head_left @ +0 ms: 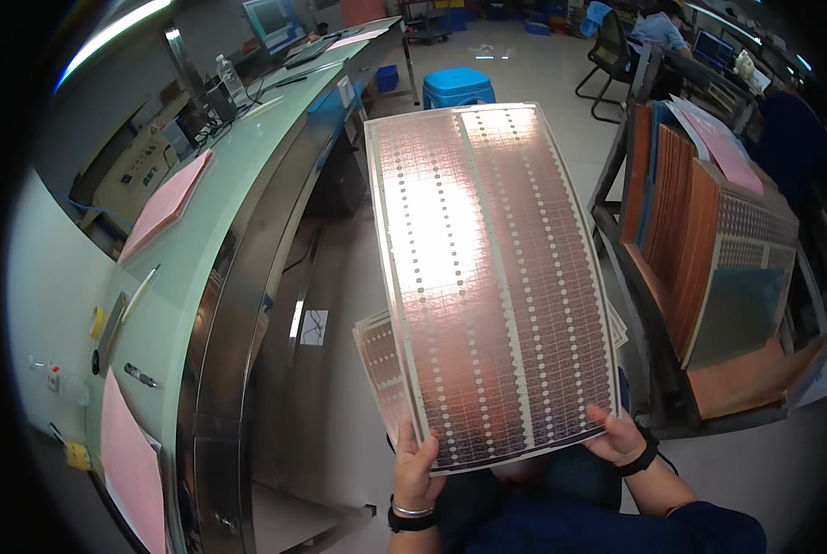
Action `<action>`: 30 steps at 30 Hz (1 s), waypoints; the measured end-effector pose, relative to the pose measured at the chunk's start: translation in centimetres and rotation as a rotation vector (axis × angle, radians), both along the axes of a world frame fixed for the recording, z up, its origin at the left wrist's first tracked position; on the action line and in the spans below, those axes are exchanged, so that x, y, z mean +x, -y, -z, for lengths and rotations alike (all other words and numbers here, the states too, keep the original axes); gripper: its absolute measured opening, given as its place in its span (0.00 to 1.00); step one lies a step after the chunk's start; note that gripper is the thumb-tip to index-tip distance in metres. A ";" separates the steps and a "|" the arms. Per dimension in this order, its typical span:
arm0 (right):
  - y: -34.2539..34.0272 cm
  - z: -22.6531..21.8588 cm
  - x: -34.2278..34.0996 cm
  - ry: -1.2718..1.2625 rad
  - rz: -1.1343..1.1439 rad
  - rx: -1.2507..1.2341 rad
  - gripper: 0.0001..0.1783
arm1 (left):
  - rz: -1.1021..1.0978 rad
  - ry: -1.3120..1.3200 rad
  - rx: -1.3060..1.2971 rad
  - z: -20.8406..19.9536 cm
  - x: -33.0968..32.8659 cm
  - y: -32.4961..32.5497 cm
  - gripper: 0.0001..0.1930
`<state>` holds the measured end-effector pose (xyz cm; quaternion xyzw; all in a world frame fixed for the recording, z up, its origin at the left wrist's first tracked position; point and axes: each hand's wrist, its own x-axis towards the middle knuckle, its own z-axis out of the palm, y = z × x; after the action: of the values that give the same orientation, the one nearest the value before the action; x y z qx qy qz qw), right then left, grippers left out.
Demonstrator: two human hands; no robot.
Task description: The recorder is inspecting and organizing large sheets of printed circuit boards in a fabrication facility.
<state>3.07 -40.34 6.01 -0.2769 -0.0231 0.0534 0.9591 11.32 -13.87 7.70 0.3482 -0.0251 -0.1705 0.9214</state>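
The long table [247, 157] ran along the left of your fingers [426, 451], its pale green top stretching away beyond them. The metal rack [655, 360] stood to their right and farther out. In it, many copper-coloured boards [674, 208] leaned on edge, well apart from your fingers; those were plainly not in your grasp.

The copper-toned panel [501, 323] rose directly in front of your fingers, tilted up and away, clear of both table and rack. So the lifting was done for this one, I would judge, and you were partway through handling it. Glare washed out part of its face, so I could not tell whether anything there was finished or left to do.

More patterned sheets [381, 355] showed behind its edges, just beyond your fingers. They probably remained to be dealt with or had been already; which, I could not say, and what bore them was hidden.

A pink stack of paper [167, 203] lay on the table, left of your fingers and beyond.

Your left hand [415, 473] and right hand [619, 443] had their fingers clamped on the panel's two near corners, thumbs on the face.

A dark pen [141, 375] lay far left of them.
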 end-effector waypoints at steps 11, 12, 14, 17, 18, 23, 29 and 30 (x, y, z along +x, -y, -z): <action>4.3 -1.7 1.6 0.010 0.070 -0.154 0.37 | 0.056 -0.007 -0.026 -0.1 1.8 -1.6 0.31; 3.2 -3.5 2.6 -0.099 0.158 -0.303 0.33 | 0.137 0.137 0.056 0.3 1.9 -1.9 0.28; 2.7 -3.5 3.0 -0.076 0.190 -0.305 0.31 | 0.082 0.071 -0.057 -0.5 1.5 -1.2 0.28; 1.6 -2.9 3.7 -0.065 0.217 -0.221 0.31 | -0.044 0.026 -0.151 -0.3 1.5 -0.4 0.33; 0.8 -2.8 4.0 -0.051 0.259 -0.178 0.30 | -0.054 0.051 -0.288 0.0 1.0 0.3 0.32; -2.7 -1.9 3.8 -0.051 0.142 -0.137 0.27 | -0.087 -0.051 0.007 1.6 -2.1 4.1 0.25; 5.9 -4.7 4.1 0.067 0.554 -0.090 0.24 | -0.119 -0.143 0.020 2.9 0.0 -0.6 0.22; 8.3 -4.5 3.7 0.088 0.670 -0.030 0.24 | -0.149 -0.156 0.041 3.2 0.3 -1.8 0.20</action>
<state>6.79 -48.60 10.51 -0.2851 0.0287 -0.2765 0.9173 11.67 -12.08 4.50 0.3535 0.0762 -0.1288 0.9234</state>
